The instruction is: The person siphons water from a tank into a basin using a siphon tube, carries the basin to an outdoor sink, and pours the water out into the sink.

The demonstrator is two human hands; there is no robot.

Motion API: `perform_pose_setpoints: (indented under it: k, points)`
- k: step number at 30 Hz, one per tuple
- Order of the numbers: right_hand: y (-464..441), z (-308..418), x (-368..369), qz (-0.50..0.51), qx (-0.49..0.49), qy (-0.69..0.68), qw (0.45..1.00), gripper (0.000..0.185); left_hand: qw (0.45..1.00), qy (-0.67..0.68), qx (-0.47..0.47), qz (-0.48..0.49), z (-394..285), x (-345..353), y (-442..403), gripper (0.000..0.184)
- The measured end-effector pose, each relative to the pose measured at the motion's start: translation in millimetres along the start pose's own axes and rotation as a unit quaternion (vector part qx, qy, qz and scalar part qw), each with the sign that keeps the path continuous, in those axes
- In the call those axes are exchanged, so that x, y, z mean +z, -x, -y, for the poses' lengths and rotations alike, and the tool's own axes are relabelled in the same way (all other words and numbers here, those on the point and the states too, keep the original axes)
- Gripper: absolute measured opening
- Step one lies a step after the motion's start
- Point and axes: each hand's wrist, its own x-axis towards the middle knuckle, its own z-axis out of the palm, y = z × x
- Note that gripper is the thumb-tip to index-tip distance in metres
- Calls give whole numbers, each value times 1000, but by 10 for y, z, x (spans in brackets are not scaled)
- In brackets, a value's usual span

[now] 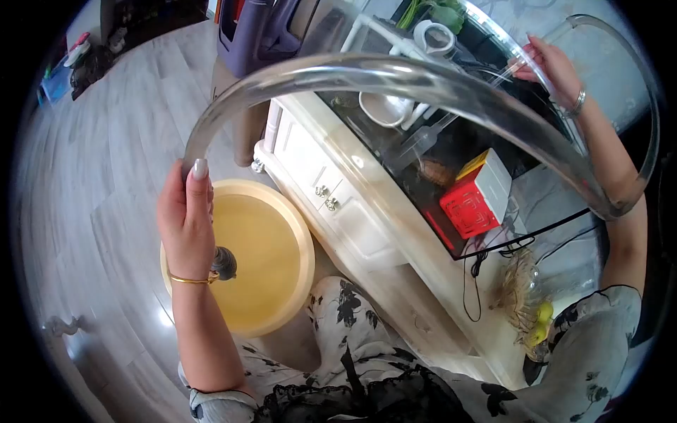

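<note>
My left hand (187,222) is closed around a thick clear hose (395,74), thumb upward, over a pale yellow bucket (305,247) of yellowish water. A dark ribbed end piece (224,263) sticks out below that hand. From there the hose arches to the right and loops round beyond my right arm. My right hand (550,67), at the rim of a glass tank (430,218), has its fingers closed on a thin clear tube (504,74). Down in the tank, a clear flat nozzle (418,144) sits near a brownish object (436,171).
A white cup (386,108), white pipes (374,32) and green leaves (446,14) are at the tank. A red and white box (479,197) stands near its corner. Below is a cream cabinet (367,233); a purple chair-like object (257,35) is behind. Black cables (476,264) hang nearby.
</note>
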Motion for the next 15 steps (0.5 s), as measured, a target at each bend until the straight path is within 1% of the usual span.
perform_pose_setpoints:
  k: [5,6,10,13,15]
  points:
    - [-71,-21,-29,14,7,-77,997,34,1000,11,2,-15,-95,43,-18,26]
    - [-118,-53,-69,17,18,-76,997,33,1000,13,3,-19,-113,64,-24,26]
    - [-208,-44,-34,27,-2,-84,996,33,1000,26,6,-15,-113,100,-40,25]
    - [-327,-38,-30,42,-12,-42,998,36,999,28,-14,-14,-120,109,-47,25]
    - [-397,-74,-44,45,-10,-46,998,37,998,41,-36,-11,-137,109,-57,25]
